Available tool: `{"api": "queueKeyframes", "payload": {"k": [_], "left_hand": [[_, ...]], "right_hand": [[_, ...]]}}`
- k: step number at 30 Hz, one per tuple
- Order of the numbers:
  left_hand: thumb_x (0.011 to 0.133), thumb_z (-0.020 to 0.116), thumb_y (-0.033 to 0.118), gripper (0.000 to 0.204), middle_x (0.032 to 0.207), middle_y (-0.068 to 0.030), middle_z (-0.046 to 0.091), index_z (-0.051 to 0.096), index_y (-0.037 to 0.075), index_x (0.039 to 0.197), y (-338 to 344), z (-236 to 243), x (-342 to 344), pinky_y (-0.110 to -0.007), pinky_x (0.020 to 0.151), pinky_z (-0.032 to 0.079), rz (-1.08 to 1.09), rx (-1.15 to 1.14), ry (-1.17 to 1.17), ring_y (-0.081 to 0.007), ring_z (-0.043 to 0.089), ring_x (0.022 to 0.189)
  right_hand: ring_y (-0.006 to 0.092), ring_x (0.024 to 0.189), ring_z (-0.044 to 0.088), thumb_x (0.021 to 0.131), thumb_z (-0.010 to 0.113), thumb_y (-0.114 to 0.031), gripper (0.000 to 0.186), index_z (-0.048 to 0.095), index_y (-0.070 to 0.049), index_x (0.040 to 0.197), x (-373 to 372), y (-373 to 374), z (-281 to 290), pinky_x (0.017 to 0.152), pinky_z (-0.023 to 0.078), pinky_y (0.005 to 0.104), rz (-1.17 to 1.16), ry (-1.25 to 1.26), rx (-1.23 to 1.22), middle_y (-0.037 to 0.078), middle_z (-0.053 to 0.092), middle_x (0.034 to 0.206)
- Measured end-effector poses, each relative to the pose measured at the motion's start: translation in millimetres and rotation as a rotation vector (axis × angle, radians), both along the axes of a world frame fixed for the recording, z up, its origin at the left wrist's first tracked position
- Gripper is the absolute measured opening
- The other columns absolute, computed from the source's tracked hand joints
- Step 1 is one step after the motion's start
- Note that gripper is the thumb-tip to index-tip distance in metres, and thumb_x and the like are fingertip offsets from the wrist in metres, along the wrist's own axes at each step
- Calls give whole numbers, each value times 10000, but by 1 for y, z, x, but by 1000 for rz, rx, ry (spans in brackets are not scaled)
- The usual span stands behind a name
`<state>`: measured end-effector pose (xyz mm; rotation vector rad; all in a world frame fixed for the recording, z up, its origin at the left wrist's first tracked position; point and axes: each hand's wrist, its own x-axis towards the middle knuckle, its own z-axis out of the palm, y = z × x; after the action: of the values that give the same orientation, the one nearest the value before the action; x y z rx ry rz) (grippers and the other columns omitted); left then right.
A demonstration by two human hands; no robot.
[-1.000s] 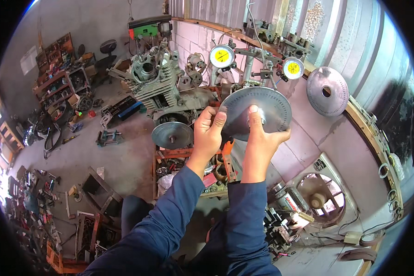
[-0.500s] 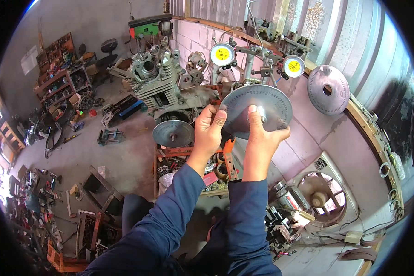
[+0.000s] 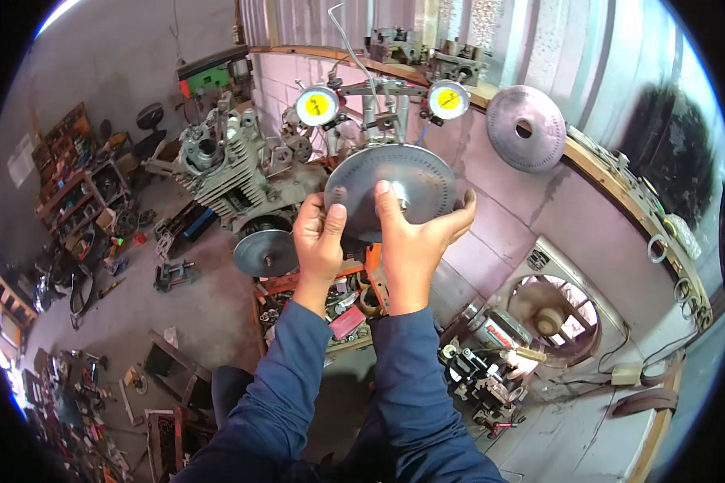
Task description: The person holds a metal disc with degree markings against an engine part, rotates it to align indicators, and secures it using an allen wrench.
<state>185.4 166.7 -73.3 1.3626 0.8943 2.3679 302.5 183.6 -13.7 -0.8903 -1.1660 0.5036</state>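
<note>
Left hand (image 3: 317,245) pinches metal disc (image 3: 419,173) near eight o'clock; right hand (image 3: 417,245) grasps it from five, thumb by hub (image 3: 403,196), seemingly to keep it steady.

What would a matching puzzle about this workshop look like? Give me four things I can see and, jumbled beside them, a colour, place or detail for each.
Column one
1. Grey disc behind the right thumb
2. Pale disc at the upper right
3. Pair of round gauges
4. Finned metal block

Column two
A. Yellow in the middle
B. Left of the dials that stand above the grey disc
C. Bright hub at its centre
D. Open round hole at its centre

Right pairs: 1-C, 2-D, 3-A, 4-B
</note>
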Motion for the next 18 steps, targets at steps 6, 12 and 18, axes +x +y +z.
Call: {"api": "queueKeyframes", "payload": {"k": [6,12,18], "left_hand": [[1033,621,206,215,953,14,651,620,8,1117,-2,2,-1,-217,783,444,13,1,-7,-44,549,845],[1028,631,208,201,940,32,646,634,15,1084,2,1,4,-213,775,450,46,-34,0,-36,537,843],[1021,650,249,223,882,47,634,642,27,1021,-1,4,1,-207,708,438,90,-54,-9,-21,514,789]], "right_hand": [[474,1353,317,720,899,-328,1133,185,120,1477,3,-3,2,1149,268,560,10,-38,0,336,316,1413],[428,1363,326,712,920,-279,1099,220,113,1462,4,-5,1,1157,274,522,-32,-125,80,299,335,1422],[381,1339,368,718,920,-251,1054,250,101,1451,-1,-5,0,1142,309,481,20,-109,67,261,359,1397]]}}
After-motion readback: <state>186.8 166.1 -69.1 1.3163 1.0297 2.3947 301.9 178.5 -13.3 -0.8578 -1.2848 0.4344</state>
